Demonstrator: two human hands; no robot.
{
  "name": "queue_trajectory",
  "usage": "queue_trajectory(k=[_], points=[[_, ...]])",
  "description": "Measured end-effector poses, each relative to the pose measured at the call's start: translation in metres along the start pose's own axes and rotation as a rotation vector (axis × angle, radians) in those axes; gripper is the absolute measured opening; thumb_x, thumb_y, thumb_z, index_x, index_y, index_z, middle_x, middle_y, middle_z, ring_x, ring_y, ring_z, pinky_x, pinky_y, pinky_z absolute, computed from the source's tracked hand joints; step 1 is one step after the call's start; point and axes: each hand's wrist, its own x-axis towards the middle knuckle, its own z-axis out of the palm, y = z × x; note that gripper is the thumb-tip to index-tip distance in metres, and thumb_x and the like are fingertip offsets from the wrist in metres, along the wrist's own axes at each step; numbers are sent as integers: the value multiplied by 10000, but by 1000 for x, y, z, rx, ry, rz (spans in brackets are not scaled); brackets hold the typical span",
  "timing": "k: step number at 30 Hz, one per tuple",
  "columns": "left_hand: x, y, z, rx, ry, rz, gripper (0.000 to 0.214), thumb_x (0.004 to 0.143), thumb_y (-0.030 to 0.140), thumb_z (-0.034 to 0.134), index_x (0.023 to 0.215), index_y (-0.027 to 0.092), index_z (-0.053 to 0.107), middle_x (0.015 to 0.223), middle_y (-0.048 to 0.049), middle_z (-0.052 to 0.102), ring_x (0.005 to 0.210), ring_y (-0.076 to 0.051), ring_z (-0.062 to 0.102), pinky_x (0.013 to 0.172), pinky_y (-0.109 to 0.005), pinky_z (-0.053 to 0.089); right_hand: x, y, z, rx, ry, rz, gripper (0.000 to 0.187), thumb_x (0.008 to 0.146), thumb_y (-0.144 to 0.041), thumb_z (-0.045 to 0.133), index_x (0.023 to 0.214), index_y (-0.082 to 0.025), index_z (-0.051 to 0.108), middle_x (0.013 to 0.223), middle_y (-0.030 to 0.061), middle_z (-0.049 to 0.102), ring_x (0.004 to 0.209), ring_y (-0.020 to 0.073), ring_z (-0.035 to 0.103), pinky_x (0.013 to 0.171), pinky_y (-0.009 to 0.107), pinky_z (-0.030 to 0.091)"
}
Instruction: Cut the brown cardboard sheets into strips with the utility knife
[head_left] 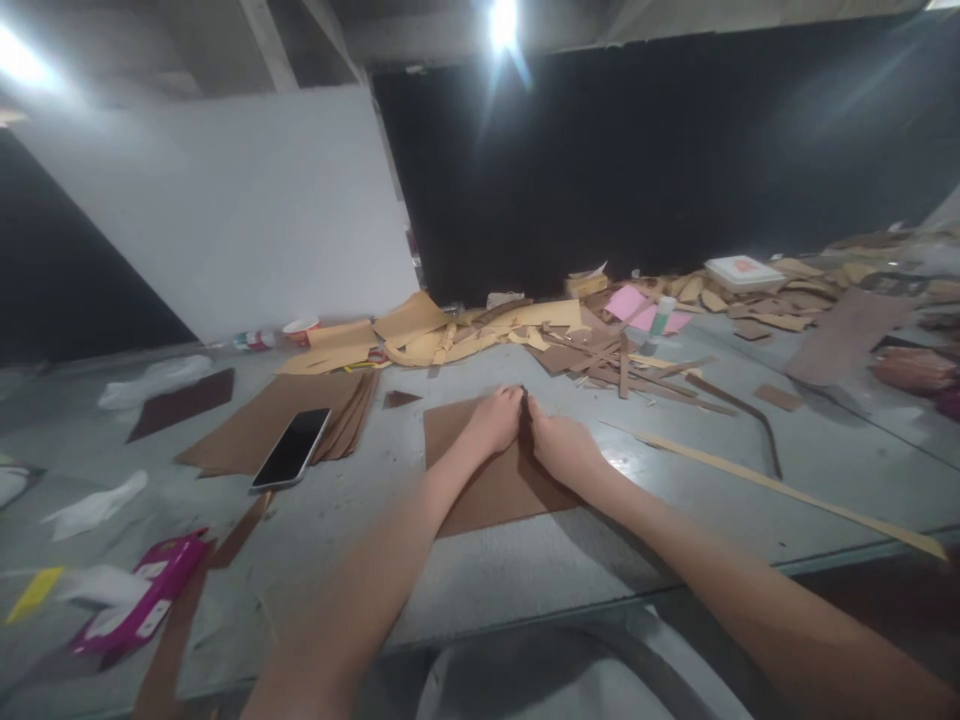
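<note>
A flat brown leather-like sheet (480, 508) lies on the grey table in front of me. Over its far part my left hand (501, 420) is closed, fingers curled, pinching the sheet's raised edge. Close against it, my right hand (561, 446) is also closed, with its thumb and fingers on the same edge. Between the two hands the brown material rises in a narrow dark fold (526, 428). The fingertips are partly hidden, so I cannot make out whether anything small is held there too.
To the left, a phone (294, 449) rests on stacked brown sheets (232, 420). A magenta object (142, 592) lies at the near left. Tan offcuts (420, 340) and brown strips (637, 375) cover the back. On the right are a long tan strip (787, 488) and a bent brown strip (750, 412).
</note>
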Motion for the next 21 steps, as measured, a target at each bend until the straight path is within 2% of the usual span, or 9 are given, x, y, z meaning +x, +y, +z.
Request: queue_trajectory(k=[14,21], points=[[0,3,-1,-8,-13,-24,296,1049,91,485,1299,144,635,1373,-153,714,1306,-291,624,1068,-406,555,-9,-5,-14,40,-30,16,710,1051,-100,410,1744,-86,255,1161,224,796,1082,319,801,857,361,557],[0,-1,3,-5,1,-2,313,1051,96,486,1324,127,635,1432,-169,700,1351,-298,612,1123,-419,538,-14,-5,-14,45,-26,0,713,1063,-109,419,1751,-82,237,1127,196,811,1050,315,806,823,351,550]])
